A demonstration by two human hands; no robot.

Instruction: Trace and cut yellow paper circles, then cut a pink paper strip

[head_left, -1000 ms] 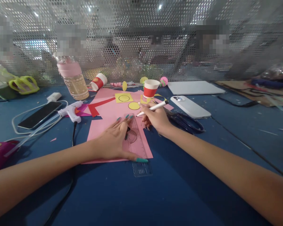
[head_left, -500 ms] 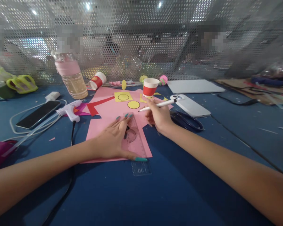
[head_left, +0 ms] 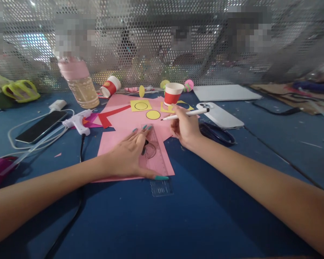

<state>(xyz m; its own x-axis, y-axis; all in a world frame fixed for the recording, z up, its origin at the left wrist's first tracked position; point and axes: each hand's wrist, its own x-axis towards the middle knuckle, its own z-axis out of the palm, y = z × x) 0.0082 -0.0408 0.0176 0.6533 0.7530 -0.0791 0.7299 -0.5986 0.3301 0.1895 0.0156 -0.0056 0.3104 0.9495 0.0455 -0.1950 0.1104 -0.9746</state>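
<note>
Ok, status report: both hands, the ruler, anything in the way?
Left hand spread over clear ruler on pink paper. Right hand gripping white marker, tip off ruler. Ruler overhangs paper's near edge. Possible snag: dark blue handles beside right hand.

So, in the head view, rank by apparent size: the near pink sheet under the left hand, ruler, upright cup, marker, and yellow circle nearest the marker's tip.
1. Pink sheet, partly covered
2. Ruler
3. Upright cup and marker, unranked: the marker is longer, the cup bulkier
4. Yellow circle
</note>
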